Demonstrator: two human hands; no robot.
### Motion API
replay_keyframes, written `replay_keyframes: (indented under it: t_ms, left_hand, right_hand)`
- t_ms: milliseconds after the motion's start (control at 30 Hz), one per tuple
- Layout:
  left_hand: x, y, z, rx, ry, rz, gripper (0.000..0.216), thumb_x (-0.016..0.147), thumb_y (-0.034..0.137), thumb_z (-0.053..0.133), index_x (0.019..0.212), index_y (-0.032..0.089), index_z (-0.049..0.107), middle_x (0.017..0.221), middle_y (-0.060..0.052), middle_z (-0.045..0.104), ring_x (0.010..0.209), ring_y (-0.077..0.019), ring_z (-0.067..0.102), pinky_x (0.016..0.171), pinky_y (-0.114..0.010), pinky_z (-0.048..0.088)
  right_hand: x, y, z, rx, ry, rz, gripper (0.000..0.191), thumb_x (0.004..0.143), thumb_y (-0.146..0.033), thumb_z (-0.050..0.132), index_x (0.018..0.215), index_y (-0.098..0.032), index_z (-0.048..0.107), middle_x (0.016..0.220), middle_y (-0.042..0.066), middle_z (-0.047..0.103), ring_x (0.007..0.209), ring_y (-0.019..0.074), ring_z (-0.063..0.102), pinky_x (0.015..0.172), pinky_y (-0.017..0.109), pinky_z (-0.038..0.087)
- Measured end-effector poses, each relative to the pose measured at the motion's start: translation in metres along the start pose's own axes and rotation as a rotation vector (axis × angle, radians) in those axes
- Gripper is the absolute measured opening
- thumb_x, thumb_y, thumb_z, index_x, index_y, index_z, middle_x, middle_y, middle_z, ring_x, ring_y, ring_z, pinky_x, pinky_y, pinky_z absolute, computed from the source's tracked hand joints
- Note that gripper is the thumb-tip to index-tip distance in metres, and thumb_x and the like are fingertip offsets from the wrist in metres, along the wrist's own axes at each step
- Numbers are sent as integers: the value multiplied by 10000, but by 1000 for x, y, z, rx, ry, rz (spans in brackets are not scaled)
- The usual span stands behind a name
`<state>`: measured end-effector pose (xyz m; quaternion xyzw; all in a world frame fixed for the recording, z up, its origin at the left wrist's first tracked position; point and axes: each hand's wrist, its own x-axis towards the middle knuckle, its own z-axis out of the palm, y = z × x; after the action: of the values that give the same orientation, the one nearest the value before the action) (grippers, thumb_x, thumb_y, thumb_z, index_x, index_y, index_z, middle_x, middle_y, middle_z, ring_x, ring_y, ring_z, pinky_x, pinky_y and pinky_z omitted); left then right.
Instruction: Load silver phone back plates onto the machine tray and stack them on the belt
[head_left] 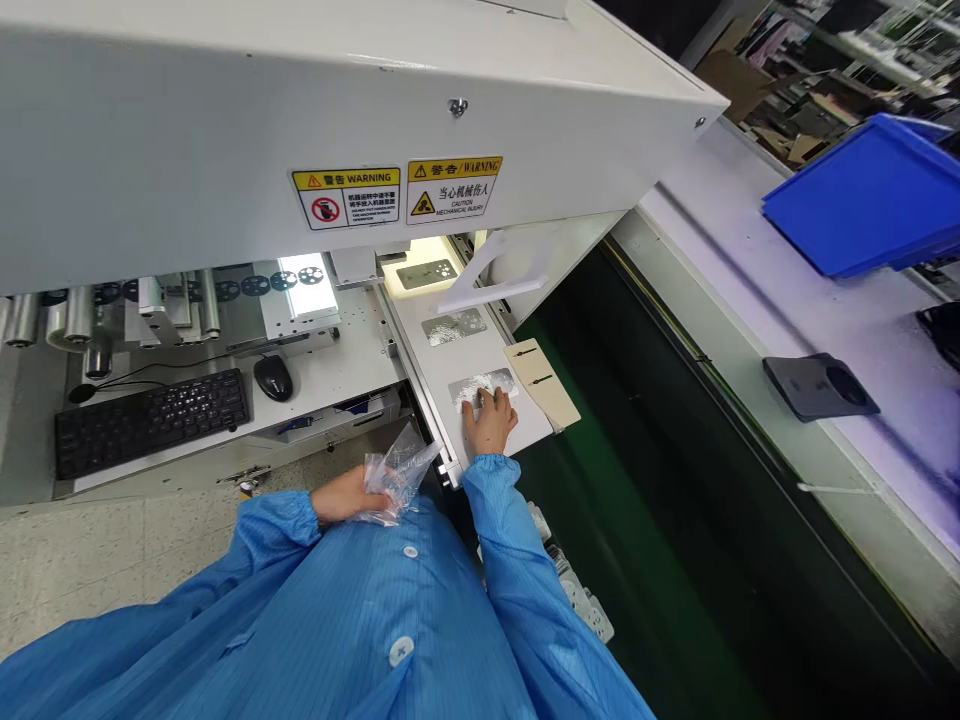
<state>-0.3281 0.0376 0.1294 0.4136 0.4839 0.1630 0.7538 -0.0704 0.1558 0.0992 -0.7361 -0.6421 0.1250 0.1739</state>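
Observation:
My left hand (pixel 346 496) is closed on a crumpled clear plastic bag (pixel 405 468), held in front of my smock. My right hand (pixel 490 425) reaches onto the white sliding bed (pixel 420 345) of the machine. Its fingers are apart, with the tips on a grey phone back panel (pixel 459 388) that carries a white pattern. The fingers cover part of that panel. Farther up the bed lies a second patterned panel (pixel 448 328). Beyond it, a third panel (pixel 420 274), with round holes at one end, rests on the lit area under the machine.
A cream board (pixel 551 385) with two dark marks adjoins the bed's right edge. The white machine housing (pixel 225 150) overhangs the bed. To the left are a keyboard (pixel 150 420) and mouse (pixel 273 378). A blue bin (pixel 862 200) and dark phone-shaped panel (pixel 817 387) lie right.

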Motion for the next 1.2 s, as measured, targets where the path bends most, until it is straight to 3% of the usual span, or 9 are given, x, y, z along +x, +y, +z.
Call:
replay_keyframes:
  t_ms: [333,667,1000,1200]
  left_hand:
    - [7,-6,-1,8,-40,7,460,672,398,788,1066,222,626,982,-52,688,955,-272,637,912,-388,490]
    - [5,3,7,-22,-56,37,403,684,371,789,1027,216,643,947,-42,683,894,-225,627,897,-370,488]
    - [2,1,6,-43,-24,33,374,667,360,800,989,236,657,916,-20,689,892,-215,640,862,-328,491]
    - [1,3,6,-80,-25,20,416,654,356,800,1010,214,639,914,-32,686,884,-217,633,872,-347,483]
  right_hand:
    - [0,5,1,11,24,-25,483,953,-481,470,1343,-213,565,1555,165,316,1458,323,208,1127,537,216]
    - [-1,4,-3,3,17,-29,461,949,-448,493,1331,-202,572,1528,176,348,1419,326,272,1129,523,219]
    - [-3,7,1,36,47,-46,575,956,-520,441,1399,-157,487,1533,200,334,1436,324,257,1139,546,203]
    - [-5,4,2,149,68,-67,645,958,-510,424,1459,-105,400,1552,213,284,1455,327,225,1153,517,257]
